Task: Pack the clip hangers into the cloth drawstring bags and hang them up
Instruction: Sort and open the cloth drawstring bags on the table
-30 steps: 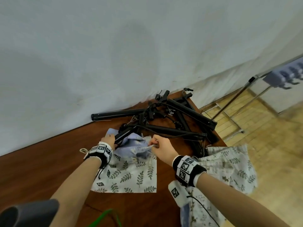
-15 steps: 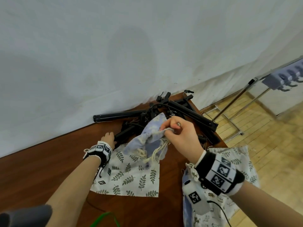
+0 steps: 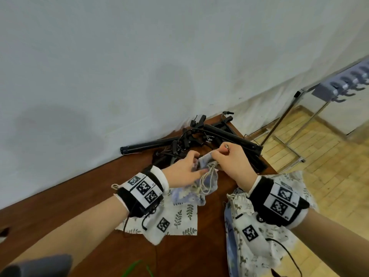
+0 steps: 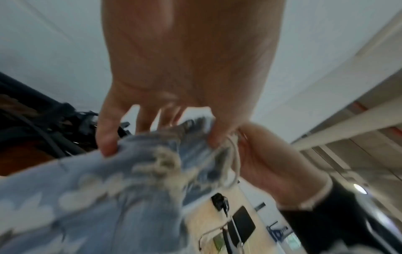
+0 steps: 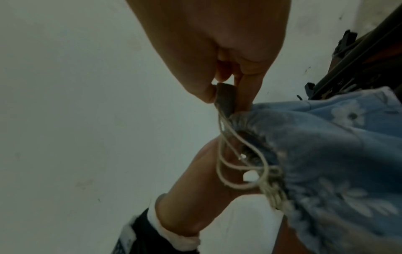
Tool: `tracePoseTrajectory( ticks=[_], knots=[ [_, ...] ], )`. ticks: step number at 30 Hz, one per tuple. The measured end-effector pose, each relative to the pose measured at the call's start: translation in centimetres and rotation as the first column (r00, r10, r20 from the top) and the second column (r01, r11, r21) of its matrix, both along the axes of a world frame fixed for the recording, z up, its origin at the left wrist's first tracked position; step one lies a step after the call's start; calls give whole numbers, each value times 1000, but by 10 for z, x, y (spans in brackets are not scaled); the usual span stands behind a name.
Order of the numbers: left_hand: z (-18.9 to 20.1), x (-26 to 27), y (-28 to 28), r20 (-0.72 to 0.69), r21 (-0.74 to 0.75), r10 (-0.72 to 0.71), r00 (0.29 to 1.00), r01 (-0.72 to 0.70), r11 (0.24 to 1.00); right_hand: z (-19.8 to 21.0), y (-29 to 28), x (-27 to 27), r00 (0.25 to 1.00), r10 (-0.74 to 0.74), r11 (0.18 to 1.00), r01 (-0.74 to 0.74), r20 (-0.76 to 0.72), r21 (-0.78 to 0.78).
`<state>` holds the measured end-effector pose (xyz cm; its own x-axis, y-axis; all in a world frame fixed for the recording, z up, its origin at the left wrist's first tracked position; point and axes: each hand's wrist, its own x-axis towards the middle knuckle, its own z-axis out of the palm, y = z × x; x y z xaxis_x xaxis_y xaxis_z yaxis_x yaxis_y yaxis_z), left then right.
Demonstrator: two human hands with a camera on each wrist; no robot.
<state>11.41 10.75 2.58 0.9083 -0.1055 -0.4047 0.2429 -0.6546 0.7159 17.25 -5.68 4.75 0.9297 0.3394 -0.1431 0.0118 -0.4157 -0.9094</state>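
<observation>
The blue floral drawstring bag (image 3: 201,182) is held off the brown table (image 3: 65,198), above the leaf-print bag (image 3: 179,218) that lies flat beneath it; a second earlier it lay crumpled on that leaf-print cloth, half a second ago only the right hand carried it, and the left hand rested at the edge of the hanger pile. Both hands have now closed on its gathered mouth. The right hand (image 3: 233,162) pinches the rim and the cream drawstring (image 3: 207,180) between thumb and forefinger, a narrow grip, with the cord loops hanging free below. The left hand (image 3: 183,170) grips the opposite side of the rim, its fingers (image 4: 106,137) curled over the cloth. The change suggests that the step in hand is spreading the puckered opening, a needed preliminary, since no hanger has yet gone in. The black clip hangers (image 3: 199,140) lie in a tangled heap just behind the hands, at the table's far corner against the white wall (image 3: 139,56). A further printed bag (image 3: 257,246) drapes over the table's right edge. To the far right, above the wooden floor (image 3: 329,166), a rail with grey hooks (image 3: 345,84) appears the likely place for hanging.
</observation>
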Motion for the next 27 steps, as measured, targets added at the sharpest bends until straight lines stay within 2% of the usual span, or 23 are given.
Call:
tracePoseTrajectory(
  ticks=[2, 3, 4, 5, 7, 9, 10, 13, 15, 20, 23, 25, 27],
  knots=[
    [-4, 1, -15, 111, -9, 85, 990, -85, 996, 13, -4, -4, 999, 11, 998, -14, 49, 57],
    [-4, 0, -19, 147, -62, 138, 979, -130, 990, 19, -8, -6, 996, 20, 996, -27, 85, 86],
    [-3, -2, -19, 137, -74, 147, 980, -138, 988, 24, -13, -7, 992, 21, 994, -34, 125, 100],
    [-6, -2, -15, 160, -7, 114, 980, -115, 993, 29, -19, -8, 986, 14, 995, -31, 167, 94],
    [-3, -7, -8, 84, 124, -7, 996, -3, 992, 34, -34, -5, 969, -21, 999, 10, 246, 46],
    [2, -15, 6, -6, 174, -97, 995, 96, 980, 31, -55, 4, 954, -55, 996, 74, 296, -56],
    [7, -19, 13, -28, 154, -106, 994, 109, 982, 28, -66, 9, 950, -62, 986, 105, 305, -126],
    [16, -25, 35, -59, 51, -34, 998, 37, 998, 14, -92, 13, 967, -9, 947, 90, 255, -307],
    [25, -23, 41, -12, 46, -77, 997, 78, 996, 3, -99, 9, 986, 42, 937, 18, 164, -350],
    [44, -24, 23, -1, -27, -181, 983, 181, 983, 1, -109, 13, 991, 101, 950, -71, 85, -304],
    [43, -26, 2, -145, -34, -268, 953, 266, 963, 5, -111, 14, 977, 211, 941, -209, -22, -265],
    [36, -24, -15, -165, -46, -267, 950, 263, 964, 4, -107, 12, 957, 287, 882, -277, -32, -381],
    [27, -21, -27, -90, -18, -148, 985, 147, 989, 14, -104, 9, 930, 356, 761, -232, 92, -606]
  ],
)
